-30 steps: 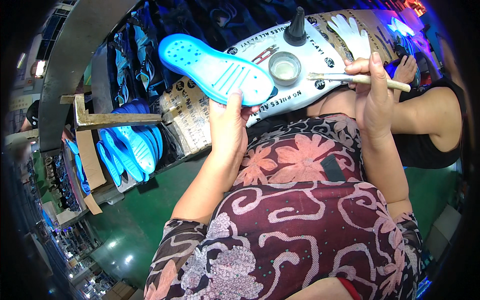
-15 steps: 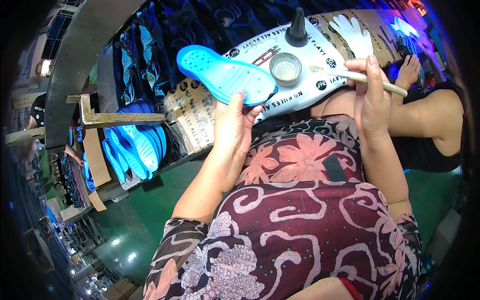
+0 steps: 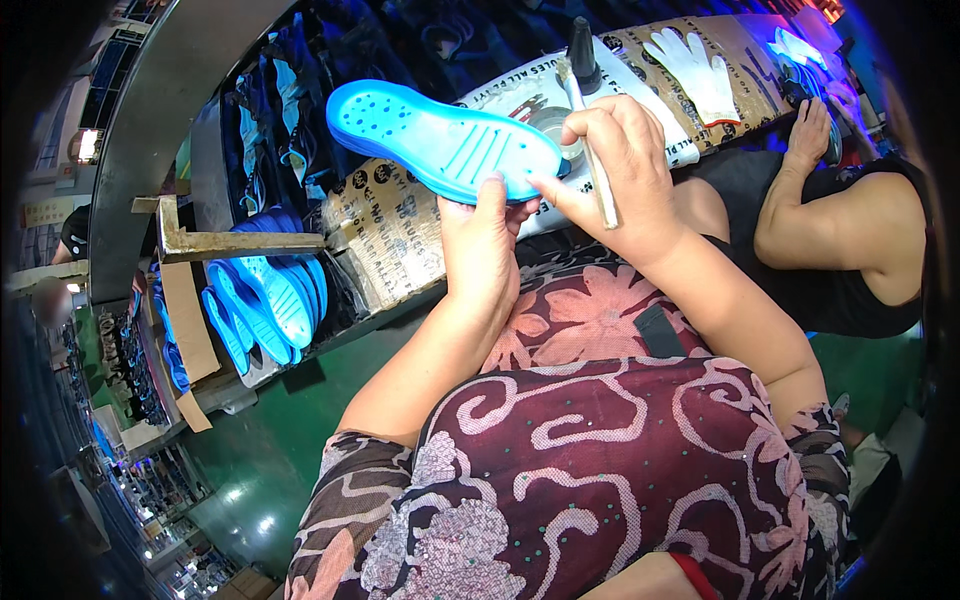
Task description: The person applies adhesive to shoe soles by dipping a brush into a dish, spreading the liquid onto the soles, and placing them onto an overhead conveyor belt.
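Observation:
My left hand [image 3: 480,240] grips a bright blue shoe sole [image 3: 440,145] by its near right end, thumb on top and fingers underneath. The sole's face has small holes at the far left end and slanted grooves towards the right. In my right hand [image 3: 632,178] is a brush [image 3: 600,182] with a pale handle, its bristle end pointing up and away. The right thumb reaches the sole's right end, close to my left thumb. Behind the right fingers, a round glass dish [image 3: 548,121] is partly hidden. A black nozzle bottle [image 3: 582,62] stands beyond it.
A white glove [image 3: 693,75] lies on the cardboard-covered bench [image 3: 390,235]. At left, several blue soles [image 3: 268,285] are stacked beside a metal bracket [image 3: 240,242]. Dark shoe parts hang along the far side. A co-worker's hand [image 3: 810,130] rests at the right.
My right hand has swung left with the brush, from beyond the dish to the sole's right end, and the brush now points up. The sole has shifted slightly left.

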Available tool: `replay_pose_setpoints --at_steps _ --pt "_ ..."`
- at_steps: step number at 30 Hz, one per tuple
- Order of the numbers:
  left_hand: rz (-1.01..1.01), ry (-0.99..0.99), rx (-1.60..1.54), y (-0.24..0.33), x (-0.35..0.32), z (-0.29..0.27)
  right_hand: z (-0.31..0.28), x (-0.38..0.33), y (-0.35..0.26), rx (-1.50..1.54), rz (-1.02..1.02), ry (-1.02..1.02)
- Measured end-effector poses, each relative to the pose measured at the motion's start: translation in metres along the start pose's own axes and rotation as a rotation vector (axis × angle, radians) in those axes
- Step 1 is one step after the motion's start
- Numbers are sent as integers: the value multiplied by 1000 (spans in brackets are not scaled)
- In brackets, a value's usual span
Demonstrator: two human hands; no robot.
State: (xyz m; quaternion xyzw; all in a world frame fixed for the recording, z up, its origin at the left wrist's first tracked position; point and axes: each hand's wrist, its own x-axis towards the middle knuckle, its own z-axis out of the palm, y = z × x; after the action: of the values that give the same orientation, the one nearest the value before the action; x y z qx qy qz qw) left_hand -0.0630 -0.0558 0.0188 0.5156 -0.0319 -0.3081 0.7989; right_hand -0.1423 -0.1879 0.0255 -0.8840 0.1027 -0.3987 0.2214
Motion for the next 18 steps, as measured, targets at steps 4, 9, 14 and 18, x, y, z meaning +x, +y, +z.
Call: replay_pose_setpoints --at_steps 4,9,14,18 --pt "-2 35 50 2 0 0 0 -1 9 -34 34 43" --pt "75 -3 49 2 2 -6 -12 0 23 122 88 171" --pt "164 -99 97 22 1 -9 -29 -5 37 204 197 78" --pt "91 -97 251 72 -10 7 -34 -8 43 288 355 194"
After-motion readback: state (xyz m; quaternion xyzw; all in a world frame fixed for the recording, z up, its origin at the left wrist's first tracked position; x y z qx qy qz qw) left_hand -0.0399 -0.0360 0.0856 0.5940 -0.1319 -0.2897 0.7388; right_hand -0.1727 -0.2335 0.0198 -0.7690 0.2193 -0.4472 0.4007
